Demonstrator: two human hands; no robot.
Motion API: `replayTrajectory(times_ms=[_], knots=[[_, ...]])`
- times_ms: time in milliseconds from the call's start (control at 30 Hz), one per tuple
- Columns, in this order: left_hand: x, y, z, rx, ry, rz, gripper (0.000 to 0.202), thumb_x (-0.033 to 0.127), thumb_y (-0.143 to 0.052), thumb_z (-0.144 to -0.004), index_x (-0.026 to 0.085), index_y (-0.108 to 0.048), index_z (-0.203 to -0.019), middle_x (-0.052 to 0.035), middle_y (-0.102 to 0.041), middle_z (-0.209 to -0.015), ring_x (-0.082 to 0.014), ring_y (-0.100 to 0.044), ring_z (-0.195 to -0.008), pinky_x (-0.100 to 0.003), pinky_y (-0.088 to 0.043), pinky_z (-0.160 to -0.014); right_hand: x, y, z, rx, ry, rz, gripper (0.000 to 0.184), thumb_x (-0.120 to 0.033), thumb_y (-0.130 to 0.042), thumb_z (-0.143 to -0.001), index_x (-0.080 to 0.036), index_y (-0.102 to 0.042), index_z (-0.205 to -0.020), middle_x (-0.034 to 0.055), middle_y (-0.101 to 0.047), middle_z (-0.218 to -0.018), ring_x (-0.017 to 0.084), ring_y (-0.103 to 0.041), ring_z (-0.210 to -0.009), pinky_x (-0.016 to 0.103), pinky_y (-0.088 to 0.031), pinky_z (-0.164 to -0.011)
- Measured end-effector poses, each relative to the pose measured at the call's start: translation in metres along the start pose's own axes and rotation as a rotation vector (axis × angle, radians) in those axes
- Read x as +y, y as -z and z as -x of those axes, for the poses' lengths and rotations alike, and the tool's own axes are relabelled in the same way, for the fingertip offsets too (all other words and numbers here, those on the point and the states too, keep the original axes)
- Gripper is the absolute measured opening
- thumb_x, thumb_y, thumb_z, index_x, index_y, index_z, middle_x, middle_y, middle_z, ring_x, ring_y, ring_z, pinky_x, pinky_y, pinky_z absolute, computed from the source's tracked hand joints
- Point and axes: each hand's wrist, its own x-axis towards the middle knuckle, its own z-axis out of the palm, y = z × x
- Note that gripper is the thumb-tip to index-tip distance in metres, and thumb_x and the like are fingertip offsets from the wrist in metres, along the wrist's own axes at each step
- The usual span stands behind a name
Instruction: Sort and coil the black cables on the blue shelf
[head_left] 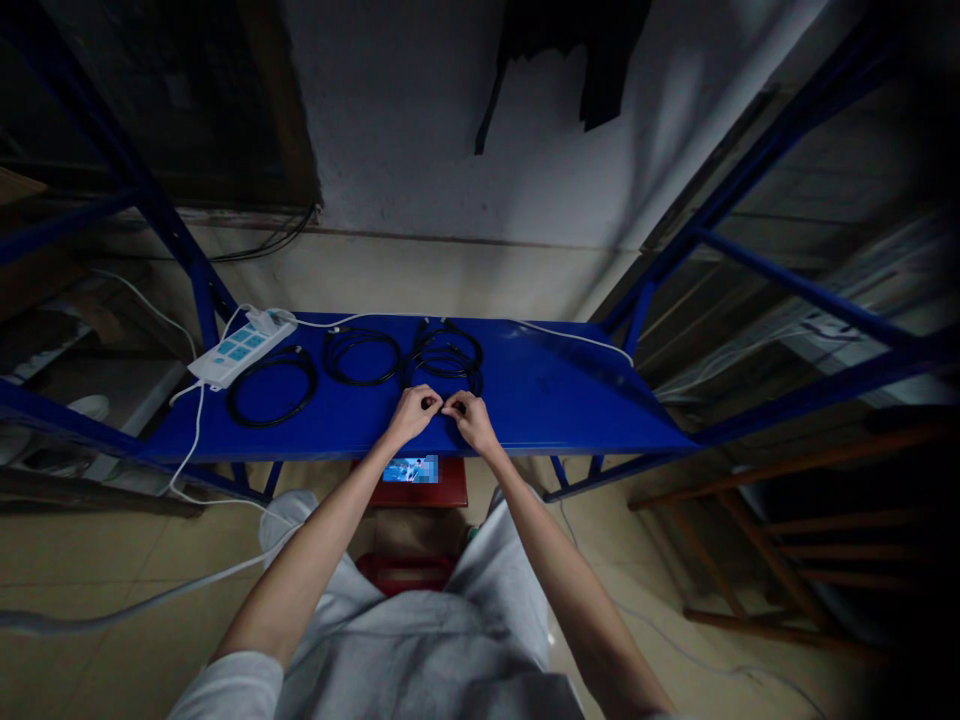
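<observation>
My left hand [416,413] and my right hand [470,420] meet near the front edge of the blue table [555,400], fingertips pinched and almost touching. Something small and dark shows at the fingers, too small to name. Just beyond them lies a coiled black cable [480,350], its near side partly hidden behind my hands. Its loops overlap, so I cannot tell whether it is one cable or two. Left of it rests another black cable coil [395,352], with a third black coil [311,392] farther left.
A white power strip [238,350] with blue sockets lies at the table's left end. A white cord [559,334] runs along the back edge. Below the front edge, a lit phone screen [405,469] rests on a red stool [452,490]. Blue frame posts [641,300] rise at both sides.
</observation>
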Motion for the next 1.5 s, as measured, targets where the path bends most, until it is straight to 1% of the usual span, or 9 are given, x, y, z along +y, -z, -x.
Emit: replayTrajectory(times_ms=[133, 300, 500, 567, 767, 967, 1133, 1333, 1500], knots=[[-0.001, 0.001, 0.000, -0.012, -0.009, 0.025, 0.013, 0.013, -0.064, -0.087, 0.017, -0.073, -0.079, -0.0034, -0.069, -0.082, -0.0150, -0.064, -0.078, -0.027, -0.047, -0.076, -0.001, -0.002, -0.001, 0.017, -0.057, 0.014, 0.011, -0.030, -0.069, -0.083, -0.020, -0.066, -0.078, 0.0045, -0.068, -0.078, 0.019, -0.058, -0.073, 0.030, -0.041, -0.070], [-0.003, 0.000, 0.001, 0.009, -0.024, 0.023, 0.013, 0.009, -0.065, -0.085, 0.017, -0.070, -0.075, -0.0028, -0.067, -0.081, -0.0156, -0.062, -0.079, -0.028, -0.047, -0.076, -0.009, -0.007, -0.001, 0.077, -0.118, 0.002, 0.010, -0.027, -0.066, -0.082, -0.020, -0.064, -0.076, 0.0012, -0.064, -0.071, 0.016, -0.054, -0.064, 0.028, -0.038, -0.064], [0.000, 0.001, 0.002, 0.028, -0.039, 0.005, 0.013, 0.014, -0.068, -0.087, 0.017, -0.070, -0.075, -0.0034, -0.067, -0.082, -0.0173, -0.062, -0.083, -0.031, -0.047, -0.079, -0.011, -0.010, 0.000, 0.169, -0.092, 0.130, 0.009, -0.024, -0.064, -0.083, -0.020, -0.065, -0.075, 0.0047, -0.064, -0.077, 0.019, -0.055, -0.073, 0.030, -0.040, -0.069], [0.001, 0.001, 0.003, 0.034, -0.041, -0.013, 0.013, 0.014, -0.067, -0.087, 0.017, -0.070, -0.075, -0.0034, -0.067, -0.082, -0.0177, -0.061, -0.083, -0.032, -0.047, -0.080, -0.010, -0.010, 0.001, 0.172, -0.071, 0.154, 0.010, -0.023, -0.064, -0.084, -0.020, -0.065, -0.075, 0.0055, -0.064, -0.079, 0.019, -0.055, -0.076, 0.031, -0.040, -0.071], [0.009, 0.002, 0.006, 0.020, -0.084, -0.115, 0.013, 0.017, -0.065, -0.090, 0.019, -0.070, -0.079, -0.0038, -0.067, -0.086, -0.0187, -0.059, -0.087, -0.034, -0.047, -0.083, -0.012, -0.008, 0.001, 0.174, -0.064, 0.156, 0.011, -0.022, -0.062, -0.085, -0.019, -0.067, -0.076, 0.0053, -0.064, -0.080, 0.019, -0.056, -0.077, 0.031, -0.040, -0.071], [0.015, 0.001, 0.011, 0.006, -0.159, -0.253, 0.013, 0.021, -0.063, -0.094, 0.019, -0.070, -0.083, -0.0040, -0.064, -0.087, -0.0201, -0.056, -0.090, -0.035, -0.046, -0.084, -0.014, -0.005, -0.001, 0.134, -0.073, 0.073, 0.014, -0.028, -0.064, -0.084, -0.020, -0.069, -0.075, 0.0040, -0.068, -0.077, 0.018, -0.056, -0.072, 0.031, -0.040, -0.070], [0.016, 0.001, 0.010, -0.010, -0.161, -0.295, 0.014, 0.022, -0.063, -0.094, 0.019, -0.069, -0.081, -0.0044, -0.065, -0.089, -0.0205, -0.057, -0.092, -0.036, -0.046, -0.085, -0.014, -0.002, -0.002, 0.100, -0.101, -0.045, 0.018, -0.034, -0.064, -0.083, -0.019, -0.071, -0.077, 0.0039, -0.071, -0.075, 0.017, -0.058, -0.067, 0.030, -0.042, -0.067], [0.015, 0.000, 0.008, -0.022, -0.106, -0.304, 0.008, 0.019, -0.073, -0.085, 0.019, -0.067, -0.080, -0.0042, -0.066, -0.091, -0.0215, -0.059, -0.094, -0.037, -0.046, -0.086, -0.013, -0.001, -0.005, 0.072, -0.154, -0.187, 0.020, -0.037, -0.065, -0.079, -0.018, -0.073, -0.076, 0.0046, -0.072, -0.075, 0.017, -0.061, -0.066, 0.028, -0.045, -0.065], [0.007, -0.003, 0.005, -0.002, -0.018, -0.164, 0.010, 0.015, -0.074, -0.082, 0.019, -0.066, -0.078, -0.0024, -0.067, -0.090, -0.0187, -0.063, -0.091, -0.034, -0.047, -0.086, -0.013, -0.002, -0.003, 0.077, -0.165, -0.220, 0.022, -0.039, -0.067, -0.079, -0.018, -0.075, -0.078, 0.0055, -0.074, -0.078, 0.019, -0.064, -0.070, 0.029, -0.047, -0.066]])
